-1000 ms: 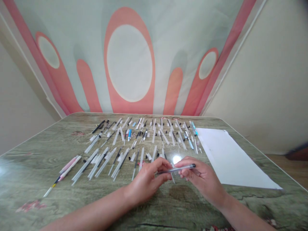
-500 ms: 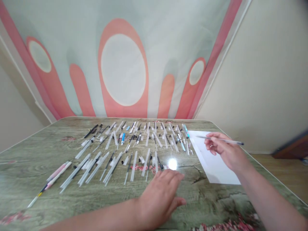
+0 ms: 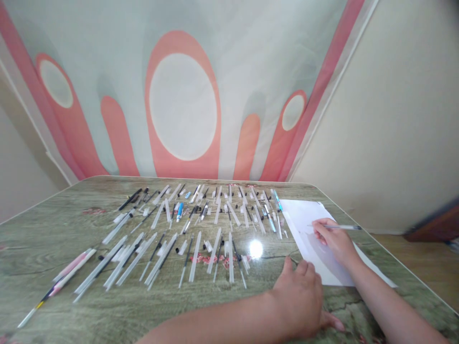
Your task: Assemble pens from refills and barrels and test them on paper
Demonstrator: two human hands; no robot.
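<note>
My right hand (image 3: 335,243) is closed around a slim clear-barrelled pen (image 3: 346,227). The pen lies nearly level, with its thin tip to the left over a white sheet of paper (image 3: 299,215); whether the tip touches the paper I cannot tell. The side of that hand is low over the sheet. My left hand (image 3: 299,294) is palm down by the sheet's near left corner, thumb spread to the right and fingers apart. Nothing shows in its grasp, and its palm is hidden.
Several rows of taken-apart pens cover the table: clear barrels (image 3: 195,258), dark refills (image 3: 185,260), and caps. A blue tube-like piece (image 3: 180,211) lies among them. Pink and white pen parts (image 3: 73,267) are at the left. A patterned backdrop (image 3: 182,167) stands behind the table.
My left hand has moved right, from near the front row of pen parts to the paper's near corner. My right hand has lowered the pen toward the sheet. The view has shifted slightly.
</note>
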